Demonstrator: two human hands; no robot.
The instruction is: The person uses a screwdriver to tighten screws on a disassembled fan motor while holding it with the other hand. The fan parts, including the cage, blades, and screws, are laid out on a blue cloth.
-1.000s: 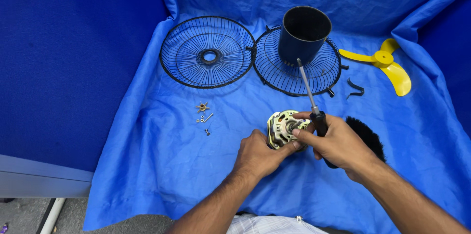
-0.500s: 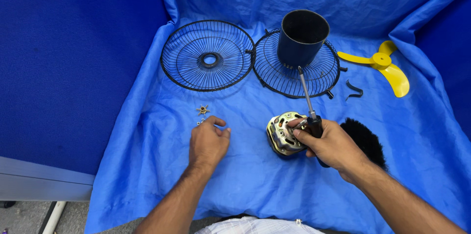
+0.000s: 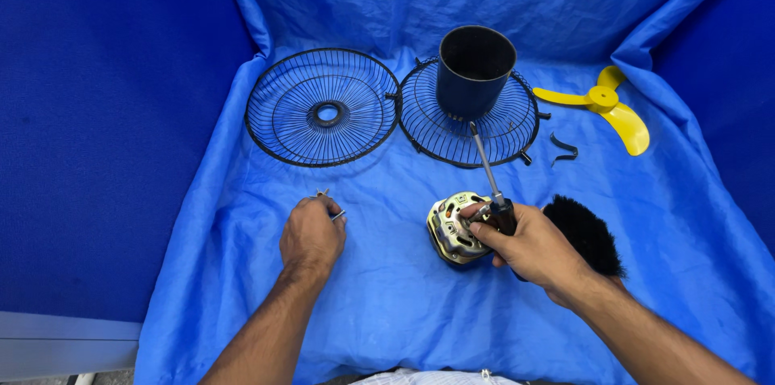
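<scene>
Yellow fan blade (image 3: pixel 604 107) (on blue cloth (image 3: pixel 387 288))

a brass-coloured fan motor (image 3: pixel 454 229) lies on its side; small screws (image 3: pixel 329 202) lie well left.

No packages, labels, signs or screens are seen anywhere in the view.
</scene>
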